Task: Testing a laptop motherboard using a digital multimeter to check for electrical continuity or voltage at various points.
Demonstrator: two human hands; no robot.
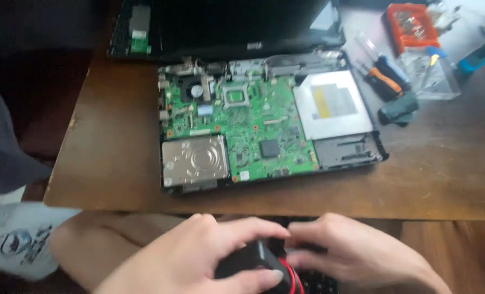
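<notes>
We saw both hands low in the frame, in front of the table edge, over the lap. The left hand (199, 256) was closed around a small black object with a red edge (264, 264), thumb under it and fingers curled over the top. The right hand (357, 253) pressed in from the other side, fingertips touching the same object; whether it really gripped or only touched, we could not tell because of blur. The object sat between the two hands, below the table, just beside a dark patch at the bottom edge.

Past the hands lay a wooden table (112, 158). On it we found an opened laptop (269, 120) with its cover off: a green circuit board (253, 125) in the middle, a silver hard drive (195, 160) at its near left corner, a flat silver disc drive (332, 103) at the right. The dark screen (231, 24) lay flat behind it.

To the right of the laptop, well apart from the hands, lay screwdrivers (384, 73) with orange and blue handles, a dark cloth lump (397, 111), a clear plastic box (430, 73) and an orange tray (411, 24) further back.

At the far left we noted a grey sleeve (3, 141) and white printed fabric (19, 237).
</notes>
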